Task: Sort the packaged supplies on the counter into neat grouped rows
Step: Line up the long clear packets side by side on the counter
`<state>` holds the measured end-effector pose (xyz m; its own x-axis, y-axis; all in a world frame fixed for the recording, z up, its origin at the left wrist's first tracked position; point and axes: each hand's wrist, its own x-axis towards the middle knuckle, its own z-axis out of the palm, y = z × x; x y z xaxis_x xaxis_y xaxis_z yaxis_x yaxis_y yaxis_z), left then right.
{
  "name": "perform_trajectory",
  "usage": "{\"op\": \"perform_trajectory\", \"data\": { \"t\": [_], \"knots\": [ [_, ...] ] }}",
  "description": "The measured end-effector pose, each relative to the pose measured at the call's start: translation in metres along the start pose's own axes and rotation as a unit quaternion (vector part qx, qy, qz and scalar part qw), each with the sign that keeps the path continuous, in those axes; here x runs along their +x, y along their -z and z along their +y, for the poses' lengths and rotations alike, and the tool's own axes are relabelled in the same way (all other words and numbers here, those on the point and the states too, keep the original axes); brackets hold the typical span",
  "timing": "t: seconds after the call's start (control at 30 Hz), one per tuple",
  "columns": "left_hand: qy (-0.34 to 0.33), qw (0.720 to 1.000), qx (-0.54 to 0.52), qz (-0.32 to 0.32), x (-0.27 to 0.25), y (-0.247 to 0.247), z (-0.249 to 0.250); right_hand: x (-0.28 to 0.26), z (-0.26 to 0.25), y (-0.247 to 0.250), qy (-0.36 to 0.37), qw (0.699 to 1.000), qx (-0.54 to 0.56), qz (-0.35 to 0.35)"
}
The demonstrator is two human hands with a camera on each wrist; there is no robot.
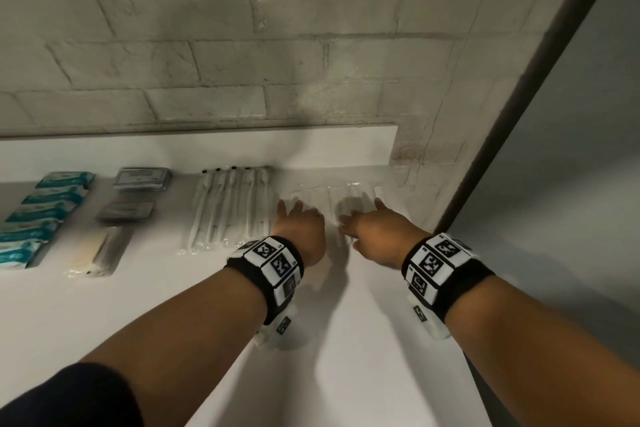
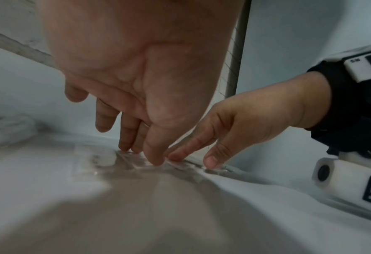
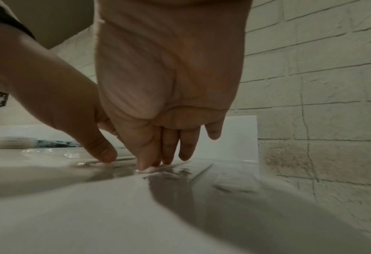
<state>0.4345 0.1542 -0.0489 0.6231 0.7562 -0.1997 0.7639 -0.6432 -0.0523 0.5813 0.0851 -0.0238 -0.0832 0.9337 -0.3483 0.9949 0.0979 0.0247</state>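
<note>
A row of flat clear plastic packets [image 1: 349, 192] lies at the right end of the white counter [image 1: 329, 357], by the brick corner. Both hands rest on this row with straight fingers. My left hand [image 1: 299, 218] touches its left part and my right hand [image 1: 360, 222] its middle. In the left wrist view my left fingertips [image 2: 156, 161] press the crinkled clear film [image 2: 106, 163], and the right hand [image 2: 201, 154] touches it beside them. In the right wrist view my right fingertips [image 3: 145, 165] press the film [image 3: 201, 173], with the left hand's thumb [image 3: 106, 154] down next to them.
Left of the hands lie long white wrapped sticks [image 1: 232, 208], then grey flat packets [image 1: 138, 191], a clear pack with a beige item [image 1: 100, 253], and a column of teal packs [image 1: 45, 211]. A brick wall [image 1: 242, 62] backs the counter. A wall corner [image 1: 415, 184] closes the right end.
</note>
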Motion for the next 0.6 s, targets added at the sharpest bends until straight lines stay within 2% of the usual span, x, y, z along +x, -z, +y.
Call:
{"op": "perform_trajectory", "data": {
  "t": [0.1, 0.33, 0.47, 0.6],
  "knots": [
    [0.002, 1.0, -0.008, 0.003, -0.001, -0.001, 0.0, 0.002, -0.001, 0.002, -0.004, 1.0, -0.005, -0.019],
    [0.01, 0.999, -0.027, 0.014, -0.006, 0.002, -0.006, 0.005, -0.004, 0.001, -0.015, 1.0, -0.001, -0.011],
    [0.027, 0.998, -0.039, -0.038, -0.014, 0.005, -0.018, 0.011, -0.021, 0.007, 0.01, 1.0, 0.001, 0.017],
    [0.027, 0.997, -0.026, -0.069, -0.012, 0.004, -0.025, 0.025, -0.037, 0.007, -0.003, 0.999, -0.024, -0.03]
  ]
}}
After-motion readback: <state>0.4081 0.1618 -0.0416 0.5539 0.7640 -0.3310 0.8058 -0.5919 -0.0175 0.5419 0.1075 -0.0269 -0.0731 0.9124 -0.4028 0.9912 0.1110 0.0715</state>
